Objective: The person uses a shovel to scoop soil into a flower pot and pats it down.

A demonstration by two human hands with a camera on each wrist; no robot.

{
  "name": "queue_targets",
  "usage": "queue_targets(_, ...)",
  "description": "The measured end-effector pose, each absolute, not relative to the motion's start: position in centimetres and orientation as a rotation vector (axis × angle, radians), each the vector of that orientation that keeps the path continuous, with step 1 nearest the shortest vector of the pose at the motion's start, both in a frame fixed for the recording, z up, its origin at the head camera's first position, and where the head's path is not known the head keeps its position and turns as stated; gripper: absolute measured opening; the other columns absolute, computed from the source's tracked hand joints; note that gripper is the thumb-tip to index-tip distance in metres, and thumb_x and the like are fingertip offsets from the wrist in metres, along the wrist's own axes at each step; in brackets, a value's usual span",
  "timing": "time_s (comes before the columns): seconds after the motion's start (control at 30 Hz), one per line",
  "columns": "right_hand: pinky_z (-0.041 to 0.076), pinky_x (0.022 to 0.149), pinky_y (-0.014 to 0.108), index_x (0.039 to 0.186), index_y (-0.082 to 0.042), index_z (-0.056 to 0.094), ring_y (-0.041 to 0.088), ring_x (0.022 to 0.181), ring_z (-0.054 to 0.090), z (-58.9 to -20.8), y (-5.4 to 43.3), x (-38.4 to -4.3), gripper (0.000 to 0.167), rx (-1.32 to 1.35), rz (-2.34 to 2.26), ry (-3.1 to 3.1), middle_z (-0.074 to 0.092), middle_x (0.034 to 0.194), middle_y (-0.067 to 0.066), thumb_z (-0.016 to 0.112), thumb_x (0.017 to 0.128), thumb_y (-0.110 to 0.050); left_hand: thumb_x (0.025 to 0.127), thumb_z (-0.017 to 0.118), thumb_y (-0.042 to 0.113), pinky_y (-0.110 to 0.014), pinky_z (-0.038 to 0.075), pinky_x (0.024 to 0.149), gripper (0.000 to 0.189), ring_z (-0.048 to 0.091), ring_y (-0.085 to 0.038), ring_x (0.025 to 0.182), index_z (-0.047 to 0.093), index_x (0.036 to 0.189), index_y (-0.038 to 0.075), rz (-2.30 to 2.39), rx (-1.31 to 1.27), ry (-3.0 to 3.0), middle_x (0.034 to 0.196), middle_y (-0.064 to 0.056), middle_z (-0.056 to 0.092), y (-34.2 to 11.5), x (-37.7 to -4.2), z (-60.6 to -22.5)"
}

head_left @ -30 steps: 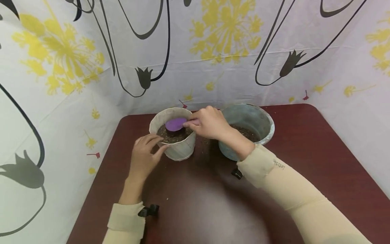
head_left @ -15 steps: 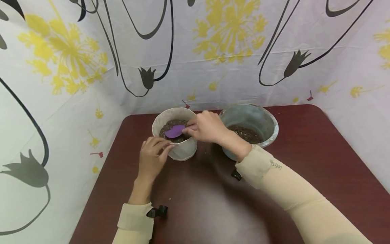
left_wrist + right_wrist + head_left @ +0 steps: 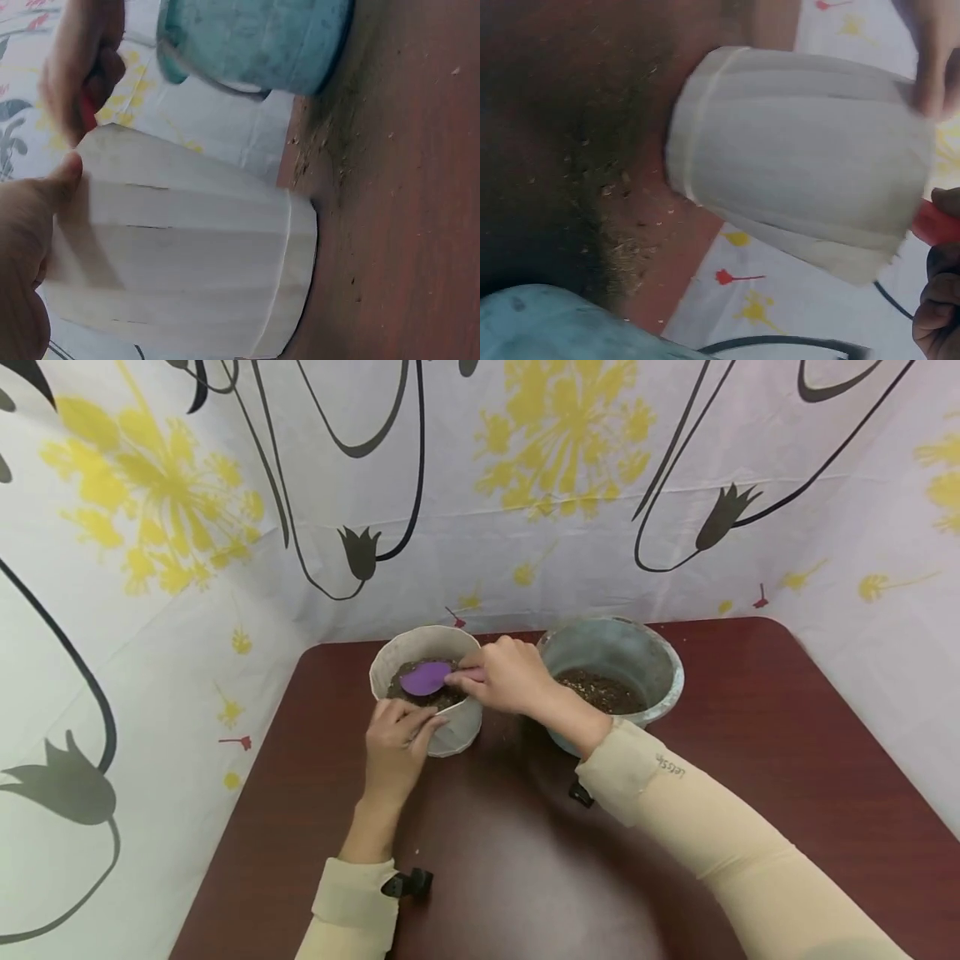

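In the head view my right hand [image 3: 513, 677] grips the handle of a small purple trowel [image 3: 425, 679]. The blade lies over the dark soil [image 3: 446, 697] inside a white ribbed plant pot [image 3: 457, 735]. My left hand [image 3: 395, 743] pinches the near rim of that pot, its thumb [image 3: 66, 171] on the outer wall in the left wrist view. The right wrist view has the trowel's handle [image 3: 934, 223], reddish there, in the curled fingers of my right hand [image 3: 941, 300] beside the rim. From the side, the pot [image 3: 802, 150] hides the blade.
A blue-grey bucket [image 3: 663, 681], partly filled with soil [image 3: 600, 689], stands to the right of the pot. Crumbs of soil [image 3: 626, 259] lie on the dark red table [image 3: 750, 735] between the two. A flower-patterned cloth [image 3: 450, 552] hangs behind the table.
My left hand has moved right along the near rim of the pot and now pinches it. The trowel blade has come down lower over the soil, in my right hand's grip.
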State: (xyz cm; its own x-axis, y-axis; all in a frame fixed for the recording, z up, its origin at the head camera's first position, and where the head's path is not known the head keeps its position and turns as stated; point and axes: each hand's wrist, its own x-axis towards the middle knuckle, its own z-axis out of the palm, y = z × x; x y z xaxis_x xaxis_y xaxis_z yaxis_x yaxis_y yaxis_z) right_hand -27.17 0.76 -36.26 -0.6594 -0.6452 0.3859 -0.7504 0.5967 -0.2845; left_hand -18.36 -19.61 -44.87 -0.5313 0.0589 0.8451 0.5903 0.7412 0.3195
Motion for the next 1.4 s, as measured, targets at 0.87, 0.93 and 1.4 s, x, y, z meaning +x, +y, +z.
queue_targets(0.87,0.057,0.059,0.044,0.097,-0.021,0.084,0.024,0.076,0.071,-33.1,2.3,-26.5,0.019,1.027,0.588,-2.765,0.078,0.091,0.0,0.077,0.09,-0.038,0.077,0.087,0.01,-0.035,0.048,0.07,0.015,0.058,-0.028,0.078,0.08,0.087,0.0,-0.751,-0.499,-1.994,0.082,-0.008,0.07,-20.1,-18.1,-44.6)
queue_targets(0.93,0.057,0.06,0.044,0.101,-0.02,0.083,0.023,0.077,0.071,-33.9,1.8,-26.6,0.022,1.043,0.554,-2.77,0.078,0.094,0.001,0.075,0.092,-0.039,0.077,0.087,0.013,-0.034,0.048,0.069,0.016,0.058,-0.028,0.077,0.081,0.087,0.001,-0.743,-0.494,-1.974,0.081,-0.007,0.07,-19.5,-18.1,-45.0)
queue_targets(1.4,0.055,0.055,0.043,0.096,-0.021,0.083,0.024,0.074,0.07,-33.3,1.5,-26.9,0.019,1.028,0.617,-2.741,0.077,0.09,0.001,0.075,0.091,-0.037,0.07,0.092,0.015,-0.039,0.047,0.072,0.022,0.057,-0.028,0.078,0.08,0.083,0.001,-0.715,-0.53,-2.061,0.078,-0.006,0.068,-21.3,-17.8,-44.4)
